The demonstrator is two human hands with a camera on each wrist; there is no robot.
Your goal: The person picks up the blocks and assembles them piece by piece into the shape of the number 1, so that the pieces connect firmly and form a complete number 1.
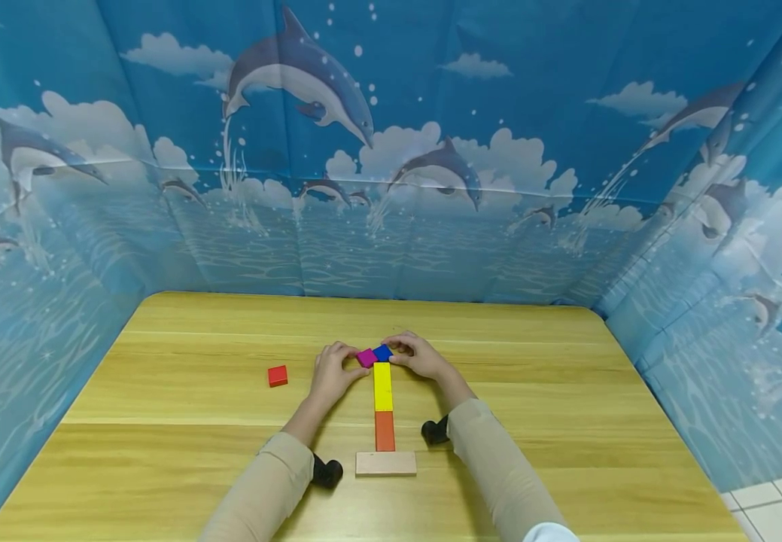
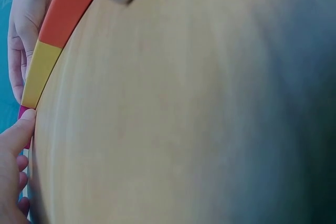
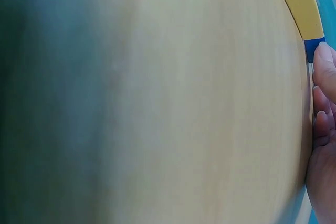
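Observation:
Between thumb and fingers my left hand (image 1: 331, 374) pinches a magenta block (image 1: 366, 358), set at a slant. My right hand (image 1: 424, 357) holds a blue block (image 1: 382, 353) the same way, and the two blocks touch. Just below them lies a long yellow block (image 1: 382, 387), lined up end to end with an orange block (image 1: 384, 431). A pale wooden block (image 1: 385, 464) lies crosswise at the near end. In the left wrist view the thumb presses the magenta block (image 2: 23, 112); the right wrist view shows the thumb on the blue block (image 3: 313, 50).
A red block (image 1: 278, 376) sits apart, left of my left hand. The wooden table (image 1: 540, 452) ends at a blue dolphin-print curtain (image 1: 391, 248) behind and on both sides. Black wrist-worn devices (image 1: 327, 473) stick out inward from both sleeves.

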